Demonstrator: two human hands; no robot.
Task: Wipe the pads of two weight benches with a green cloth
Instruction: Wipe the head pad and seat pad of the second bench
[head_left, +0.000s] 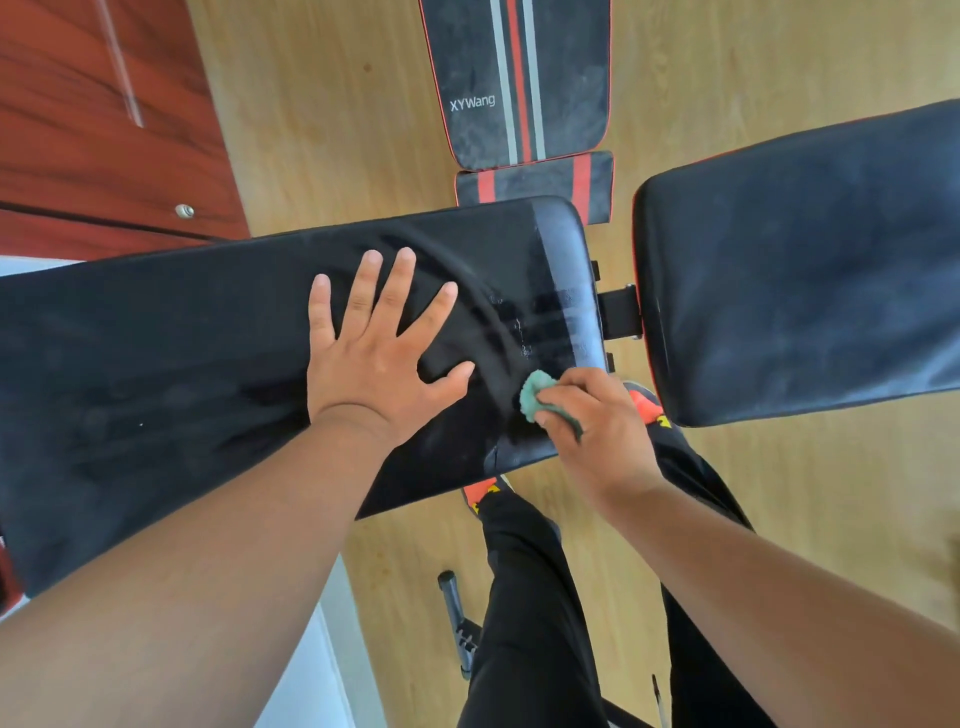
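Observation:
A long black bench pad (156, 364) runs across the middle of the head view, with wet streaks near its right end. My left hand (379, 353) lies flat on it, fingers spread, holding nothing. My right hand (597, 426) is closed on a bunched green cloth (532, 395), pressed on the pad's near right corner. A second black pad (805, 270) of the same bench sits to the right, joined by a metal bracket (621, 312). Another bench's pad (519, 78), black with red and grey stripes and "XYWang" lettering, lies beyond, with a small striped pad (535, 184) below it.
Light wooden floor (322, 130) surrounds the benches. A red-brown wooden door or cabinet (93, 130) stands at the upper left. My legs in black trousers (530, 597) and red shoes stand below the bench. A black bench foot bar (454, 608) lies on the floor near them.

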